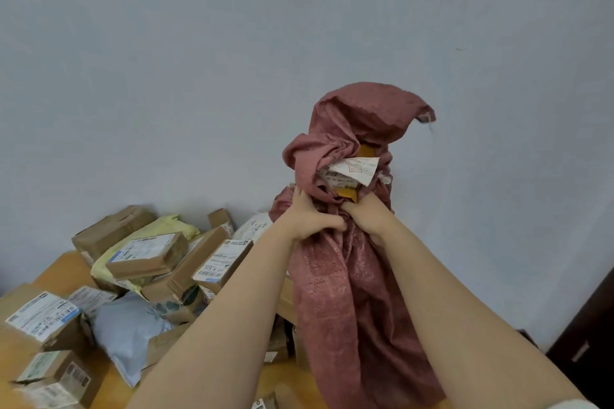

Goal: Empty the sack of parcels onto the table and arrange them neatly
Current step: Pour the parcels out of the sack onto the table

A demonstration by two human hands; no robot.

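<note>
A dusty-red woven sack (352,292) hangs in the air right of centre, held up high in front of the wall. My left hand (310,219) and my right hand (367,216) both grip its bunched fabric side by side. Above my hands a parcel with a white label (352,171) and yellow-brown wrapping shows through the sack's folds. A heap of parcels (159,272) lies on the wooden table (59,272) at the left: brown cardboard boxes with white labels, a pale yellow mailer and a grey-blue mailer (126,339).
A plain pale wall (232,60) fills the upper view behind the table. A dark door or cabinet edge (588,335) stands at the far right. More boxes (50,375) sit near the table's front left.
</note>
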